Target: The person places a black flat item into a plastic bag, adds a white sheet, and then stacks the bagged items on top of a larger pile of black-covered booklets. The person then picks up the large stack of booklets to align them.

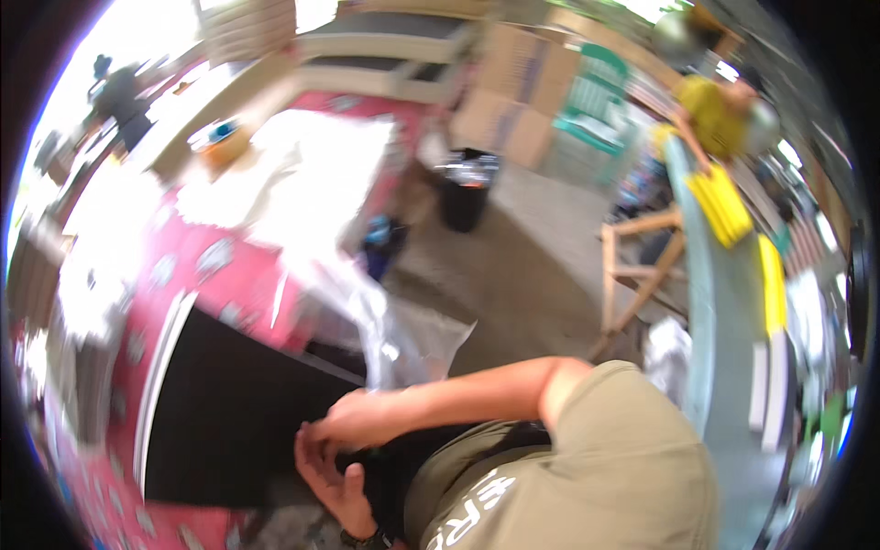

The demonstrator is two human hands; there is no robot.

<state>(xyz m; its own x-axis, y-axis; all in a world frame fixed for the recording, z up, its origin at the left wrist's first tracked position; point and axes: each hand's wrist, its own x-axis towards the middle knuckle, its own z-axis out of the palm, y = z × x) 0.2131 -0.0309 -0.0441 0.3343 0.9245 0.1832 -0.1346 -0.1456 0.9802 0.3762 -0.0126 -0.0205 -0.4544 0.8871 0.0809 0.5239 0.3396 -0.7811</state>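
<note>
My left hand (336, 480), with a dark band at its wrist, is at the near right edge of a flat black sheet (234, 412). Its thumb stands apart from the fingers, and I make out nothing in it. Across my body reaches my right arm, and my right hand (356, 420) meets the left fingertips with its own fingers curled together. Whatever it may pinch is hidden and blurred. Just beyond my right hand hangs a clear plastic bag (390, 335); whether the hand touches it I cannot tell. The black sheet has a white edge along its left side.
A red patterned cloth (183, 266) lies under the sheet and a white pile (316, 174). A black bin (465, 197), cardboard boxes (513, 92) and a green chair (596, 101) stand farther off. At right, a person (715, 119) holds yellow pieces (722, 206) by a long blue-grey table (733, 367).
</note>
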